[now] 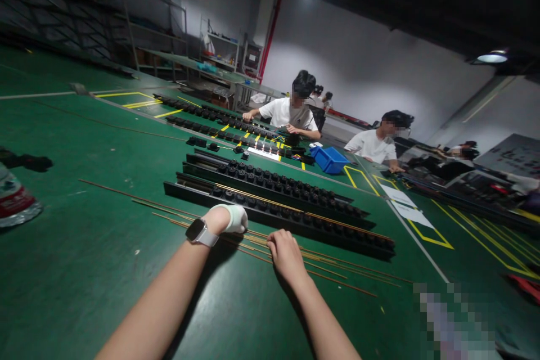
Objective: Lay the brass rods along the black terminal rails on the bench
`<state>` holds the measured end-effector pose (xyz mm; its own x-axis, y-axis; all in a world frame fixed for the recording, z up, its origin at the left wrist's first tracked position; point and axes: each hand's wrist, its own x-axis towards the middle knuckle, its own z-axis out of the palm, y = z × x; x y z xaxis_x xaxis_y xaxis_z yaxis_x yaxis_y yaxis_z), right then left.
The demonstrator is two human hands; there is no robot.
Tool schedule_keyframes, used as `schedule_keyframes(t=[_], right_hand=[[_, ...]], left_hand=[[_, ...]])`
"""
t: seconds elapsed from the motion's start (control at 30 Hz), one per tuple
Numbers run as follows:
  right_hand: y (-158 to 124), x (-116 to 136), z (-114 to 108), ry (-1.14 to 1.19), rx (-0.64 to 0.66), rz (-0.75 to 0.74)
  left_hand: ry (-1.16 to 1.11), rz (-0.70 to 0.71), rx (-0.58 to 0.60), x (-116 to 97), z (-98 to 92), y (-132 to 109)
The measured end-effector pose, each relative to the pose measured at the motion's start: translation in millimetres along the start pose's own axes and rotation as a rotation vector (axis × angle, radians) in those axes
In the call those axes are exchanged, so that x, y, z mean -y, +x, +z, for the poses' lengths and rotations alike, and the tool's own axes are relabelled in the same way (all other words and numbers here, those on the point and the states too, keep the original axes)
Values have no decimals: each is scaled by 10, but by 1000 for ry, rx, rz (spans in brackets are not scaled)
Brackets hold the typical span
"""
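Observation:
Several long, thin brass-coloured rods (337, 275) lie loosely side by side on the green table. My left hand (237, 218), in a white glove with a watch at the wrist, is curled down over them; its fingertips are hidden. Bare and closed, my right hand (283, 248) pinches a thin rod among the bundle. Just beyond both hands rests a long black channel (287, 226) lined with round black parts, with brass rods along it. More such black channels (270, 183) lie parallel behind it.
A blue bin (329, 160) stands farther back, near rows of black modules (219, 134). A plastic bottle (16, 197) is at the left edge. Two co-workers (291, 112) in white shirts work across the table. White sheets (403, 202) lie at the right.

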<state>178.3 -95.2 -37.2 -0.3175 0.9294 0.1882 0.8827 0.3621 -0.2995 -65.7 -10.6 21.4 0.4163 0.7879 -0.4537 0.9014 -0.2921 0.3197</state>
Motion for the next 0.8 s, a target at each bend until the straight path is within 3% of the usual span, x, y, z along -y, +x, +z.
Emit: schedule_keyframes(t=[0.47,0.8], right_hand=[[124,-10,-68,40,68,82],[123,35,-112,21,52,43]], left_hand=[[50,4,-8,-136,123,165],[97,-2,-16,-213,146,213]])
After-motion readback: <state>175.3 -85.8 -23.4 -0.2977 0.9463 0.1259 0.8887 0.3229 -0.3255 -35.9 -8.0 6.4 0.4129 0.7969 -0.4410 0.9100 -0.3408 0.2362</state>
